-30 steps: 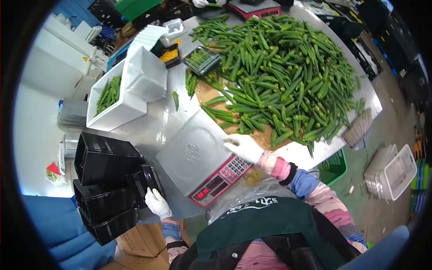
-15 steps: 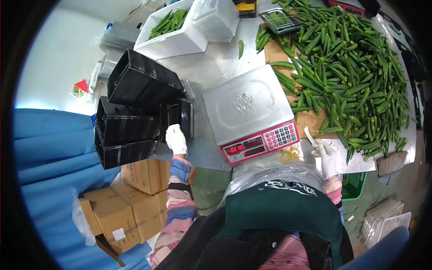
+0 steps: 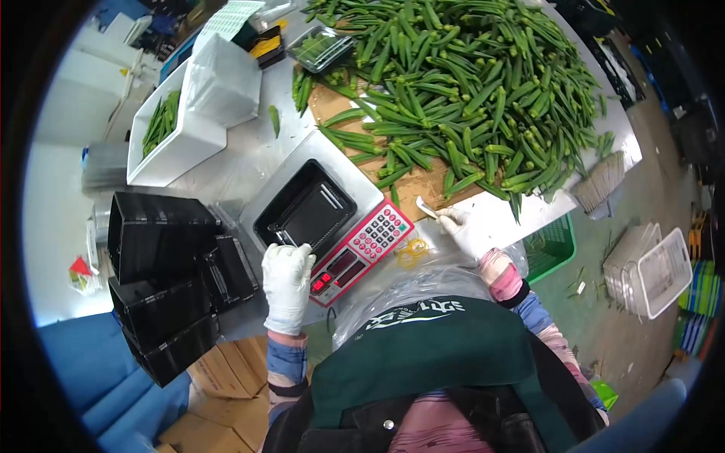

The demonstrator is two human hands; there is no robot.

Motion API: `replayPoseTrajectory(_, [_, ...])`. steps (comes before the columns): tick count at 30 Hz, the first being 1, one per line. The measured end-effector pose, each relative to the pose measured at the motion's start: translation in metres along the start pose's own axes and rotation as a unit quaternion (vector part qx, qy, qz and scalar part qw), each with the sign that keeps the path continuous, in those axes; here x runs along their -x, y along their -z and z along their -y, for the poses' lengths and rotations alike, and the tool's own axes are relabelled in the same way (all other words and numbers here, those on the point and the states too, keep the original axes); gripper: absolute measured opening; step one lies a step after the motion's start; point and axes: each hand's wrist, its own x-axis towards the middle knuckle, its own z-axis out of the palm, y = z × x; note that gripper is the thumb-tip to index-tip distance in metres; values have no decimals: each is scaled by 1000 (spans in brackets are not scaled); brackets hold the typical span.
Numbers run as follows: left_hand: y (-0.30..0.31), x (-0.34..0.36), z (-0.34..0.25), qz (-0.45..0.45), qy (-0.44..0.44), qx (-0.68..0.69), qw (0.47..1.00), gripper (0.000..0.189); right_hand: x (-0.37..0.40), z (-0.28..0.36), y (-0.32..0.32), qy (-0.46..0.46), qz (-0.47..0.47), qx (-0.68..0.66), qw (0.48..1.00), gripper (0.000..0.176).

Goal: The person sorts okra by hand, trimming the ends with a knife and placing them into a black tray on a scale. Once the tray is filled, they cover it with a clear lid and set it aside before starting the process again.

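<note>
A black plastic tray (image 3: pixel 306 208) lies on the metal plate of the weighing scale (image 3: pixel 368 181). My left hand (image 3: pixel 288 285), in a white glove, is closed at the tray's near edge, with its fingertips partly hidden. By the scale's right side, my gloved right hand (image 3: pixel 464 230) is closed around a small curved knife (image 3: pixel 426 206), its pale blade pointing up and left. Ahead of this hand spreads a large heap of okra (image 3: pixel 468 98) on the table. Yellow rubber bands (image 3: pixel 411 253) lie between the scale and my right hand.
Stacked black trays (image 3: pixel 162 245) stand left of the scale. A white foam box (image 3: pixel 181 151) holds okra at the back left. One packed okra tray (image 3: pixel 321 48) sits by the heap. A green crate (image 3: pixel 553 249) is below the table's right edge.
My left hand has brought a black tray from the stacks onto the scale. The view has turned, so the table appears rotated. My right hand still holds the knife.
</note>
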Motion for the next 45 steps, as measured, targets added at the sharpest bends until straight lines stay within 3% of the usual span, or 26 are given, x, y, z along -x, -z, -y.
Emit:
replayPoseTrajectory(1, [11,-7,-11,-6,5,-3,1000,38,-2,1,7,-32,-13,3,999,25])
replayPoseTrajectory(3, [25,-15,-24,-11,10,0,1000,55,-21,-22,17,14,-100,90,991,25])
replayPoseTrajectory(4, [25,-17,-28,-23,16,33,999,53,-29,-20,22,38,-141,134,980,24])
replayPoseTrajectory(5, [26,-20,-34,-26,18,57,998,51,-37,-18,26,8,-172,78,982,23])
replayPoseTrajectory(6, [26,-25,-41,-29,21,80,996,48,-46,-11,28,63,-232,69,968,19])
replayPoseTrajectory(8, [19,-35,-61,-40,7,170,985,42,-74,-8,31,104,-302,117,941,21])
replayPoseTrajectory(11, [-1,-45,-82,-5,-24,212,977,39,-107,-4,39,89,-357,206,907,32])
replayPoseTrajectory(14, [-21,-56,-98,8,-69,242,968,40,-126,-1,40,70,-356,301,882,36])
replayPoseTrajectory(19, [-32,-69,-136,36,-83,291,953,40,-136,20,40,191,-351,339,852,41])
replayPoseTrajectory(22, [-40,-70,-144,42,-112,280,953,39,-147,31,38,107,-257,377,883,31])
replayPoseTrajectory(24, [-45,-71,-143,33,-149,253,955,39,-150,33,45,110,-268,251,924,26])
replayPoseTrajectory(26, [-46,-71,-140,43,-96,286,952,35,-143,39,54,115,-291,30,949,24])
replayPoseTrajectory(28, [-53,-68,-132,45,-61,317,945,33,-122,57,70,65,-203,-219,952,25])
replayPoseTrajectory(29, [-58,-66,-130,40,-38,345,937,32,-106,73,76,22,-179,-253,951,30])
replayPoseTrajectory(32, [-59,-65,-129,65,-13,374,925,31,-89,54,85,14,-51,-344,937,33])
replayPoseTrajectory(33, [-57,-69,-129,69,-37,351,933,29,-82,56,82,50,-19,-388,920,35])
replayPoseTrajectory(36, [-61,-70,-129,115,17,405,907,25,-61,65,74,48,20,-465,884,34])
replayPoseTrajectory(39, [-65,-71,-126,163,77,504,845,31,-50,64,64,38,44,-471,880,36])
replayPoseTrajectory(41, [-67,-74,-131,171,182,621,743,39,-45,61,55,36,57,-464,883,34])
replayPoseTrajectory(43, [-64,-83,-134,190,270,708,625,57,-31,85,53,14,54,-273,961,32])
replayPoseTrajectory(44, [-66,-85,-134,204,275,724,598,56,-24,95,50,4,48,-171,984,31])
replayPoseTrajectory(45, [-70,-87,-134,218,281,740,570,55,-19,82,36,74,39,-193,978,28])
